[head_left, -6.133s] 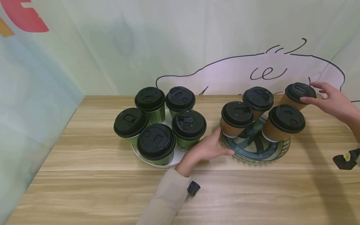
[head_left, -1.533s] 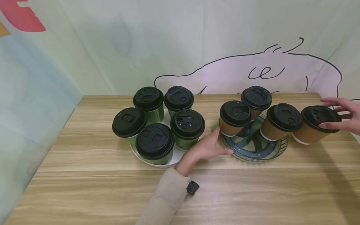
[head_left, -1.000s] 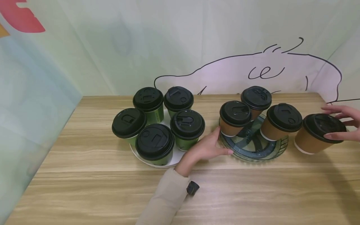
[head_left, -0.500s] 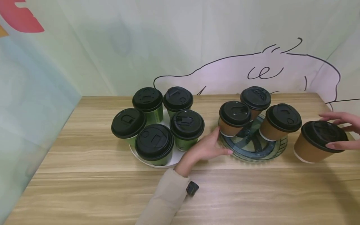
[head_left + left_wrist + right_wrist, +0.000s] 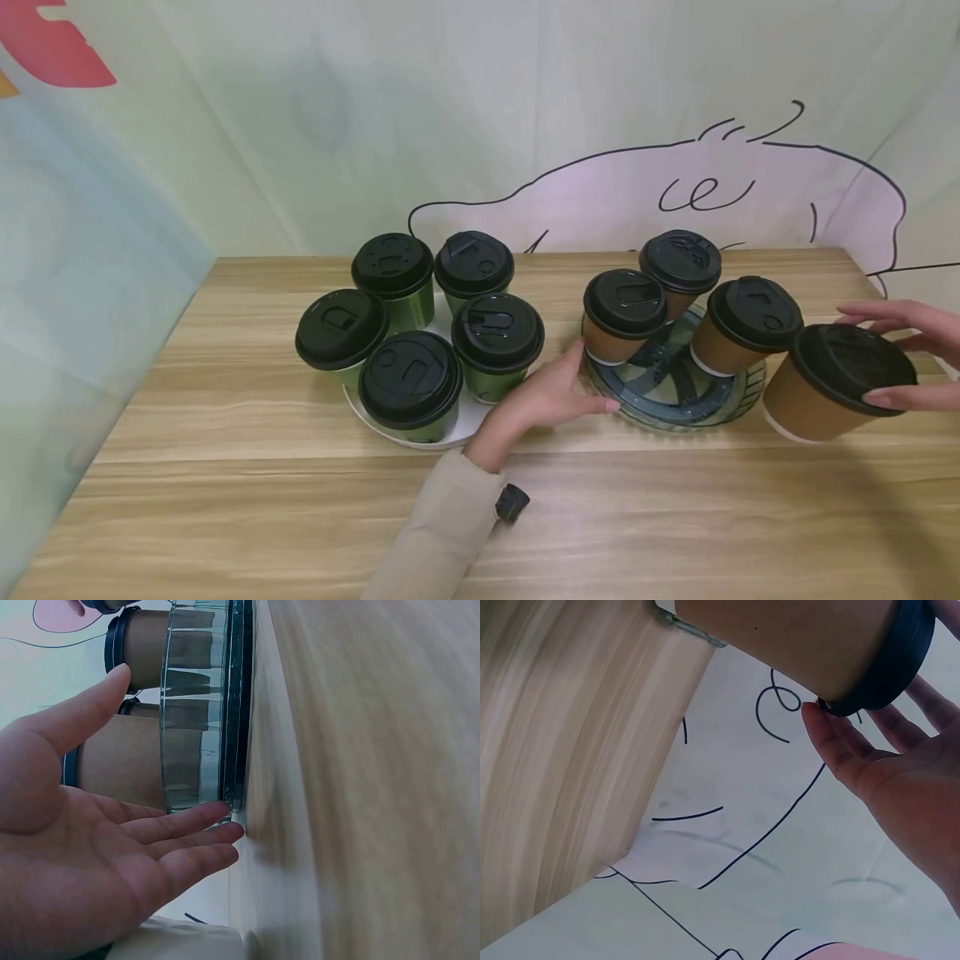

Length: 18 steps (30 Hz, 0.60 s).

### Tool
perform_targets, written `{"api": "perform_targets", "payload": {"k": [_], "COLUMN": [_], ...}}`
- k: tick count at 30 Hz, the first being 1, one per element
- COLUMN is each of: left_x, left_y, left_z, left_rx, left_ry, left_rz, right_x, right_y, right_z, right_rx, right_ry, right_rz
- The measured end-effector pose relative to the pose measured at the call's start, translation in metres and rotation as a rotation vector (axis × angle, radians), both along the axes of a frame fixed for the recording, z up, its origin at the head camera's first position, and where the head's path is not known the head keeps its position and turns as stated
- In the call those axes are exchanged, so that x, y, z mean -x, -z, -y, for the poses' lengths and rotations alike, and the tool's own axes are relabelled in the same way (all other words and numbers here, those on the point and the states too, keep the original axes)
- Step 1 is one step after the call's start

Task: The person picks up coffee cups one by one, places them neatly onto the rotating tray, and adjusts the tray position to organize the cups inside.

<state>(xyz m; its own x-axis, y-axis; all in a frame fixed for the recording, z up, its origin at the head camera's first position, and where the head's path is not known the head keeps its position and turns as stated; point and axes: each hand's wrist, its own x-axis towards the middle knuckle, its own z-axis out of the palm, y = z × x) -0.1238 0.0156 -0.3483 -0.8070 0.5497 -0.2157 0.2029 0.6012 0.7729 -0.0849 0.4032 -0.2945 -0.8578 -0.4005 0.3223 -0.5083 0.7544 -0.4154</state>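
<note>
My right hand [image 5: 926, 321] grips a brown paper coffee cup [image 5: 813, 400] by its black lid, thumb in front and fingers behind. The cup appears raised off the table, just right of a green-tinted glass plate [image 5: 750, 400]. On that plate stand three more brown cups: one at left [image 5: 618, 337], one at the back [image 5: 681, 262] and one at right [image 5: 723, 354]. My left hand [image 5: 551, 396] lies at the plate's left side with thumb and fingers spread. In the left wrist view its fingers [image 5: 191, 821] are nearly straight and reach the plate's lower edge.
Left of the glass plate, a white plate [image 5: 367, 412] carries several green cups [image 5: 420, 310] with black lids, close beside my left forearm [image 5: 450, 517]. A printed backdrop [image 5: 480, 108] rises behind the wooden table [image 5: 637, 517].
My right hand has brought the brown cup from behind the glass plate round its right side toward me, then slightly left and up. My left hand has stayed at the plate.
</note>
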Motion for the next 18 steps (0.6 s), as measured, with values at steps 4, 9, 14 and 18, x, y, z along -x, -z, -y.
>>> {"api": "perform_targets", "payload": {"k": [4,9,14,18], "left_x": [-0.001,-0.001,0.0,0.001], "left_y": [-0.001,-0.001,0.0,0.001], "left_z": [0.0,0.0,-0.001,-0.001], "left_rx": [-0.002,-0.001,0.002,0.008], "left_ry": [0.001,0.004,0.007,0.001], "left_rz": [0.002,-0.001,0.0,0.002], "right_x": [-0.001,-0.004,-0.005,-0.003], "right_y": [-0.005,-0.01,-0.015,-0.021], "right_z": [0.011,0.022,0.03,0.035], "right_rx": [-0.017,-0.037,-0.053,-0.053], "right_ry": [-0.044,-0.084,-0.114,-0.138], "right_rz": [-0.029,-0.033,-0.041,-0.048]}}
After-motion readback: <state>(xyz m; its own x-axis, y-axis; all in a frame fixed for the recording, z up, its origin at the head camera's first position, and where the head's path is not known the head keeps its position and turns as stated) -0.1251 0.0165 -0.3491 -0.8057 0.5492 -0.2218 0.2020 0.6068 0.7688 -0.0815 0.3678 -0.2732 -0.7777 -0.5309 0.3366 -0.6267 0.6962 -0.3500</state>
